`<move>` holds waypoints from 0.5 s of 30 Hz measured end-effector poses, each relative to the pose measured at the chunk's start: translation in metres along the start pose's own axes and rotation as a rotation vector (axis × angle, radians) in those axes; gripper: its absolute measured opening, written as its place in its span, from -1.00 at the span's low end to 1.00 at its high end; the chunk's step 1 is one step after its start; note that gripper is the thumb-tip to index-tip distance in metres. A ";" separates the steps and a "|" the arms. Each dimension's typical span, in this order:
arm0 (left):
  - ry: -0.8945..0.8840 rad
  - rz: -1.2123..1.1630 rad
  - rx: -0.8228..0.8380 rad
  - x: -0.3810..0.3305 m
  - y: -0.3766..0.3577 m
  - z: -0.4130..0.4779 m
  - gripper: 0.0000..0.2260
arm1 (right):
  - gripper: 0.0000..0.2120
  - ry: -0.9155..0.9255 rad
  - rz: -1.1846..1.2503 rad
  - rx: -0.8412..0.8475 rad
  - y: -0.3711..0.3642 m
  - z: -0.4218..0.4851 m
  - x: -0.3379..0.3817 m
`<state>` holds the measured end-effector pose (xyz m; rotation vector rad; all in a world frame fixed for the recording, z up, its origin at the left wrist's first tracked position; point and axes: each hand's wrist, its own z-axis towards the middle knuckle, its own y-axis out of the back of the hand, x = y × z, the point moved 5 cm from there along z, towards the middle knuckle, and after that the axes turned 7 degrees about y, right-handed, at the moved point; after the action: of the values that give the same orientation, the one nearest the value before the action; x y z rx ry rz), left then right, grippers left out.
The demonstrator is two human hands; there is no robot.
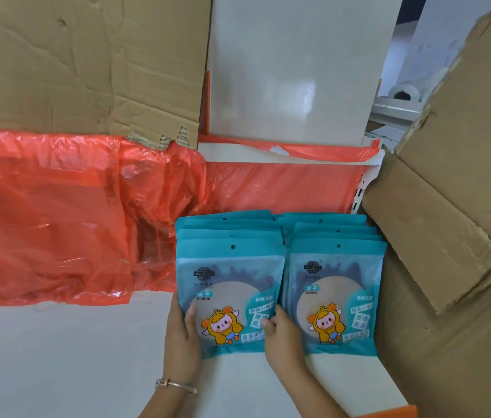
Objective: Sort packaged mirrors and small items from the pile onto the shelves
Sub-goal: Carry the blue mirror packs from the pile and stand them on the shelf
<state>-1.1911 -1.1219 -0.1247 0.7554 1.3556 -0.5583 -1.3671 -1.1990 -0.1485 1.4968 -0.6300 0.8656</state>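
Note:
Two rows of teal mirror packets stand on a white shelf (pixel 57 357), each with a cartoon figure and a round mirror showing through. My left hand (pixel 181 342) grips the left edge of the front packet of the left row (pixel 230 285). My right hand (pixel 280 336) holds that same packet's right edge, between the two rows. The right row (pixel 334 285) stands untouched against the cardboard on the right. A bracelet circles my left wrist.
Crumpled red plastic sheeting (pixel 57 212) covers the back left of the shelf. A torn cardboard sheet (pixel 81 61) leans above it. A white panel (pixel 292 70) stands behind. Large cardboard boxes (pixel 455 188) crowd the right side.

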 end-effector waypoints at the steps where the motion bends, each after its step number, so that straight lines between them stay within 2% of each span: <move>1: 0.001 0.002 -0.007 0.001 0.000 0.001 -0.73 | -0.65 0.003 -0.010 -0.008 -0.001 0.002 -0.001; 5: -0.006 -0.008 -0.021 0.001 -0.001 0.003 -0.65 | -0.63 0.013 -0.044 -0.025 -0.006 0.007 -0.004; 15: -0.039 -0.036 -0.006 0.002 -0.002 0.004 -0.64 | -0.59 0.020 -0.143 0.025 -0.002 0.007 0.007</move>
<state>-1.1896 -1.1261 -0.1269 0.7127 1.3361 -0.5942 -1.3608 -1.2051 -0.1440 1.5341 -0.4923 0.7795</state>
